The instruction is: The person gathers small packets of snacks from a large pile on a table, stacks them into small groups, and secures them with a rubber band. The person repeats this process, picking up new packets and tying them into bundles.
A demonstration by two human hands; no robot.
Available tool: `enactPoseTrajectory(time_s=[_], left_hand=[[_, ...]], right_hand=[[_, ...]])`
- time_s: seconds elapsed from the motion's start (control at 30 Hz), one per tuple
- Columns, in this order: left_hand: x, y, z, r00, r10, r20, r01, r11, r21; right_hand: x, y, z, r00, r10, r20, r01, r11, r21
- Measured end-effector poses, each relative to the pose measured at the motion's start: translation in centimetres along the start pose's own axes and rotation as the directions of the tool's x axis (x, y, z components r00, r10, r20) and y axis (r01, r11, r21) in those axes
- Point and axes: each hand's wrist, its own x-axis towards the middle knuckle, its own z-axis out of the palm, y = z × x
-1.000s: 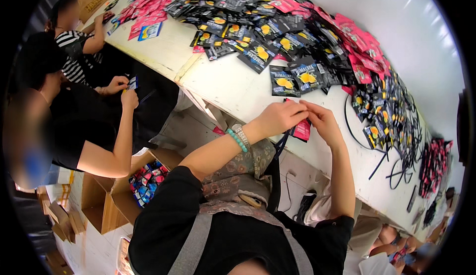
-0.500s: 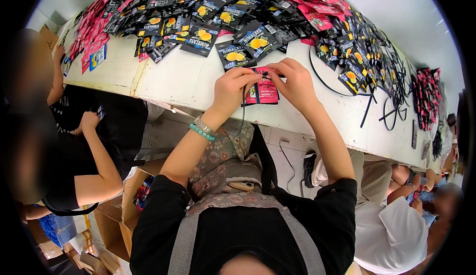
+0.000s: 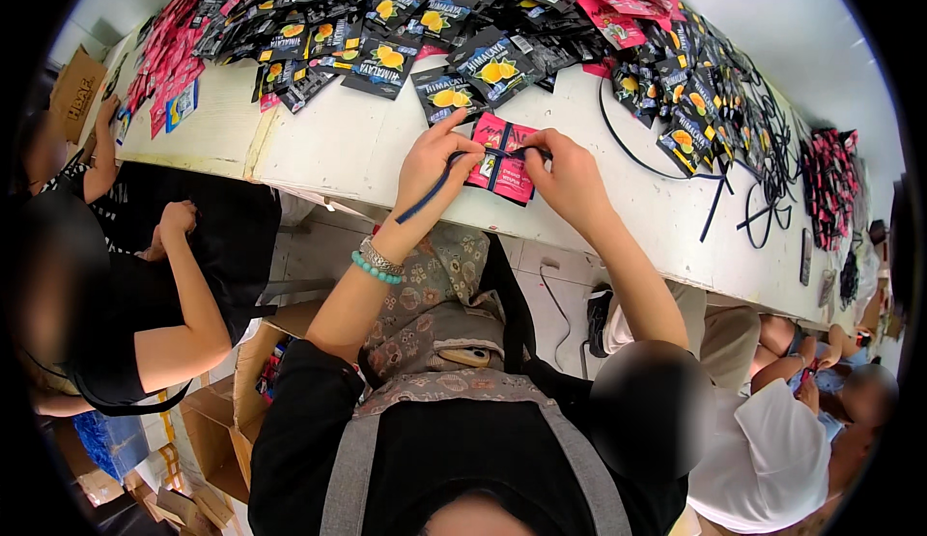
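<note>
Hands drawn apart: a dark strap (image 3: 425,200) now stretches sideways over the pink packet (image 3: 516,181).

Half a second ago the person's fingertips were bunched together over the packet; now they stand at its 9 and 3 o'clock sides and the strap's cross shows plainly, which suggests the tying is further along. Nearest, below the floral apron's (image 3: 406,290) upper edge, forearms reach up from 7 and 5 o'clock. The left hand (image 3: 435,164) pinches the strap between thumb and finger, a loose end trailing toward 7 o'clock over its wrist; the right hand (image 3: 562,171) pinches the other side, knuckles bent. The packet lies between them near the table's (image 3: 328,155) front edge; just beyond, toward 11 and 12 o'clock, are black packets (image 3: 492,68).
</note>
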Motion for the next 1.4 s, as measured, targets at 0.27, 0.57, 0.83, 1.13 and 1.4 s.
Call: enactPoseTrajectory(time_s=[0.27, 0.57, 0.83, 1.13, 1.4], left_hand=[[-0.5, 0.8, 0.5, 0.940, -0.301, 0.163, 0.338, 0.889, -0.309], [0.0, -0.4, 1.0, 0.971, -0.127, 0.203, 0.165, 0.970, -0.179], [0.0, 1.3, 1.0, 0.964, -0.212, 0.158, 0.239, 0.954, -0.180], [-0.4, 1.1, 1.8, 1.000, 0.009, 0.023, -0.009, 1.000, -0.021], [-2.0, 1.7, 1.9, 0.992, 0.061, -0.109, -0.046, 0.990, 0.133]], right_hand=[[-0.8, -0.7, 0.6, 0.906, 0.423, -0.030, -0.417, 0.902, 0.116], [-1.7, 2.4, 1.3, 0.977, 0.200, -0.081, -0.178, 0.959, 0.222], [-0.5, -1.0, -2.4, 0.994, 0.084, -0.075, -0.104, 0.940, -0.326], [0.6, -0.4, -0.9, 0.959, 0.280, 0.040, -0.282, 0.940, 0.190], [-2.1, 0.0, -0.8, 0.971, 0.000, -0.239, -0.018, 0.997, -0.072]])
